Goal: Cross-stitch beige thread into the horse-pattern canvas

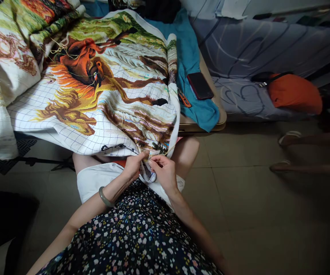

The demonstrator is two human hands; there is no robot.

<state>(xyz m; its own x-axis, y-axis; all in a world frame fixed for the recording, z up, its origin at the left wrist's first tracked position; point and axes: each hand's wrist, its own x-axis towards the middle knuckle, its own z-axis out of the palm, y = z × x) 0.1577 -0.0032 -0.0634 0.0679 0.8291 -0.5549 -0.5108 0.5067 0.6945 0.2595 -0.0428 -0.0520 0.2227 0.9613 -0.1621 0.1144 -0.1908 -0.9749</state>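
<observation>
A large cross-stitch cloth (119,82), stitched with horses over a blue-lined grid, drapes from the table to my lap. My left hand (135,164) grips its lower edge, thumb on top and fingers partly hidden beneath. Close beside it, my right hand (163,168) is closed in a pinch at the same gathered corner. What sits between those fingertips is too small to make out. A pale yellowish strand of thread (169,151) shows just above the right hand. More loose threads (60,47) lie on the upper left of the cloth.
On a teal cloth (207,114) at the table's right lie a dark phone (200,86) and an orange-handled cutter (185,98). An orange bag (295,93) rests on a grey patterned sofa (239,95). Another person's legs (311,168) stand at right on the tiled floor (239,202).
</observation>
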